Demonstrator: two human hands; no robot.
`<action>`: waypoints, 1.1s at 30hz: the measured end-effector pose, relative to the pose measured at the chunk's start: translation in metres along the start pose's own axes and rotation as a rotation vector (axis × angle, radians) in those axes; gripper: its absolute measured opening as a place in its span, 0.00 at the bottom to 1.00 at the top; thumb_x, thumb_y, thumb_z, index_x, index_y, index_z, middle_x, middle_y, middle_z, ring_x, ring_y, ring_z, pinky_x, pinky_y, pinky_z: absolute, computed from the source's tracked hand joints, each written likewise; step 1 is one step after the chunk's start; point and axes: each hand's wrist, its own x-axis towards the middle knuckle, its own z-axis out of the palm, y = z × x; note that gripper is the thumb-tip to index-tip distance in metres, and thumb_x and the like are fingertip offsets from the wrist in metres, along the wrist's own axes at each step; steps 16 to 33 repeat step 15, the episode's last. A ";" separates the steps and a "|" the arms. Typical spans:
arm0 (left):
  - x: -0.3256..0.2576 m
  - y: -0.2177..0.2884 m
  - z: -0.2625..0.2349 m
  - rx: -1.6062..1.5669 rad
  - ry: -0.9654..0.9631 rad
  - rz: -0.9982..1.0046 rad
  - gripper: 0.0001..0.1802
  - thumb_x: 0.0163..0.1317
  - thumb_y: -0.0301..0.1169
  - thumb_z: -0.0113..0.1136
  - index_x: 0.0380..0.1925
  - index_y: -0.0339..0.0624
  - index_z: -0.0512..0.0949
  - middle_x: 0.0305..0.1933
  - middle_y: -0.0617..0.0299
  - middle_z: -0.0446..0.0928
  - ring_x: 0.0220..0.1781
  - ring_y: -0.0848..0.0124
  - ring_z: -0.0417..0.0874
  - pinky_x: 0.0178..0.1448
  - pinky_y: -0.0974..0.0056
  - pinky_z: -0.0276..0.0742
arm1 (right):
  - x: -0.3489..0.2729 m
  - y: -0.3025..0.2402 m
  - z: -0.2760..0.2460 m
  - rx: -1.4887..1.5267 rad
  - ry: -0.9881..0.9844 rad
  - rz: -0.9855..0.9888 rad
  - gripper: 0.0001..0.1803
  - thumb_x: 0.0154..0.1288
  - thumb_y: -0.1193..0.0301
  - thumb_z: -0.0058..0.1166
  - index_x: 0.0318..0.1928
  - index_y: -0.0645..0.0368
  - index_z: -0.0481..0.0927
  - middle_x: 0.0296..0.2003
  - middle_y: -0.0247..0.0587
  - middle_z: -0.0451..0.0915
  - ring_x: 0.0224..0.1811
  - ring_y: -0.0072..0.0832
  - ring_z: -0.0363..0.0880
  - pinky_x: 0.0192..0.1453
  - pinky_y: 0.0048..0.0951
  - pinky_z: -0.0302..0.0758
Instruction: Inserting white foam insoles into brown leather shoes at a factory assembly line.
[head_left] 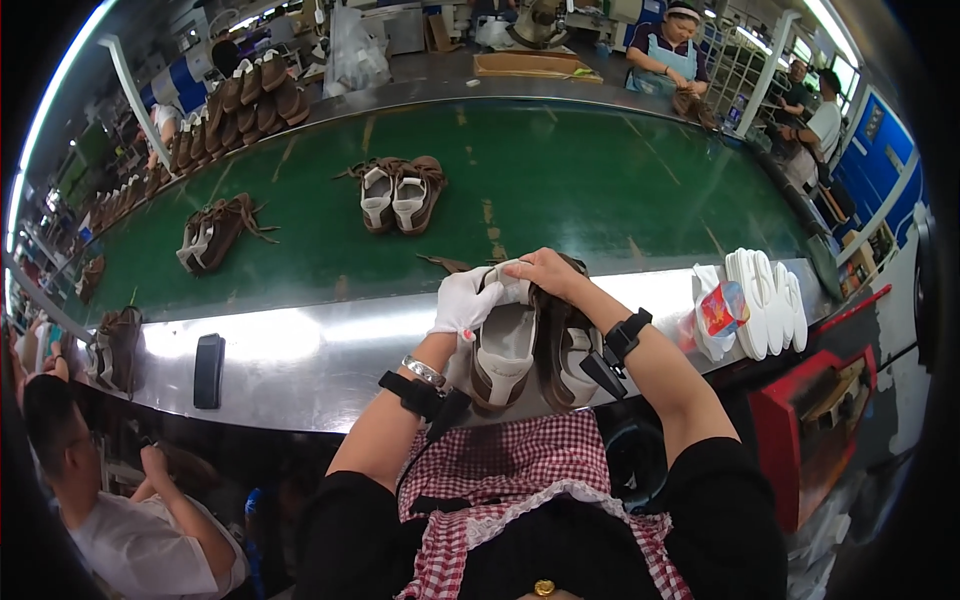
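A pair of brown and white sneakers stands on the metal edge of the table in front of me, heels toward me. My left hand (pixel 466 303), in a white glove, is closed on the upper front of the left sneaker (pixel 503 368), at its tongue. Bare, my right hand (pixel 548 274) pinches the same raised pale tongue from the right. The right sneaker (pixel 572 378) stands close beside it, partly hidden by my right wrist and its strapped-on black device. A brown lace sticks out beyond my left hand. My fingertips partly hide the tongue.
Two more sneaker pairs, one straight ahead (pixel 403 195) and one to the left (pixel 213 235), rest on the green belt (pixel 560 180). White insoles (pixel 765 300) lie at right beside a red-printed packet (pixel 722 308). A black phone-like object (pixel 208 370) lies at left. Co-workers sit at left and far right.
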 end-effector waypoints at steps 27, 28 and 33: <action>-0.062 0.011 0.036 0.363 0.389 0.317 0.33 0.46 0.35 0.61 0.55 0.44 0.63 0.54 0.47 0.64 0.50 0.50 0.69 0.52 0.53 0.67 | -0.115 0.022 -0.033 -1.216 0.088 -0.279 0.45 0.39 0.59 0.62 0.59 0.52 0.57 0.61 0.44 0.56 0.61 0.46 0.57 0.60 0.44 0.61; -0.062 0.011 0.036 0.363 0.389 0.317 0.33 0.46 0.35 0.61 0.55 0.44 0.63 0.54 0.47 0.64 0.50 0.50 0.69 0.52 0.53 0.67 | -0.115 0.022 -0.033 -1.216 0.088 -0.279 0.45 0.39 0.59 0.62 0.59 0.52 0.57 0.61 0.44 0.56 0.61 0.46 0.57 0.60 0.44 0.61; -0.062 0.011 0.036 0.363 0.389 0.317 0.33 0.46 0.35 0.61 0.55 0.44 0.63 0.54 0.47 0.64 0.50 0.50 0.69 0.52 0.53 0.67 | -0.115 0.022 -0.033 -1.216 0.088 -0.279 0.45 0.39 0.59 0.62 0.59 0.52 0.57 0.61 0.44 0.56 0.61 0.46 0.57 0.60 0.44 0.61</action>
